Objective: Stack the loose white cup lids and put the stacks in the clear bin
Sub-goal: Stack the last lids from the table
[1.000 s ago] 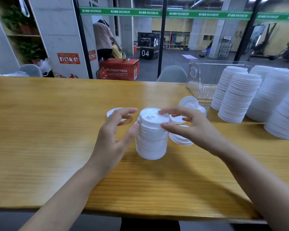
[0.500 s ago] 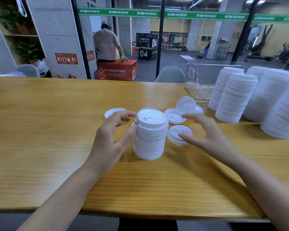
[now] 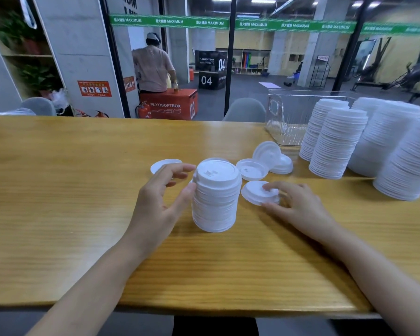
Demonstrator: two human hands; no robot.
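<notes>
A short stack of white lids [image 3: 215, 195] stands on the wooden table [image 3: 58, 190] in front of me. My left hand [image 3: 163, 197] cups its left side, thumb touching the stack, fingers spread. My right hand [image 3: 294, 204] pinches a loose lid [image 3: 255, 191] lying flat just right of the stack. Other loose lids lie behind: one upturned [image 3: 251, 169], two overlapping [image 3: 270, 155], one at the left [image 3: 160, 164]. The clear bin [image 3: 289, 117] stands at the back right, partly hidden by tall stacks.
Several tall lid stacks [image 3: 337, 141] crowd the right side of the table, the nearest [image 3: 407, 161] at the right edge. Behind the glass wall a person stands by a red box [image 3: 170, 105]. Grey chair backs rise beyond the table's far edge.
My right hand left the top of the stack, dropped to the table on its right and closed its fingers on the loose lid there. My left hand stayed at the stack.
</notes>
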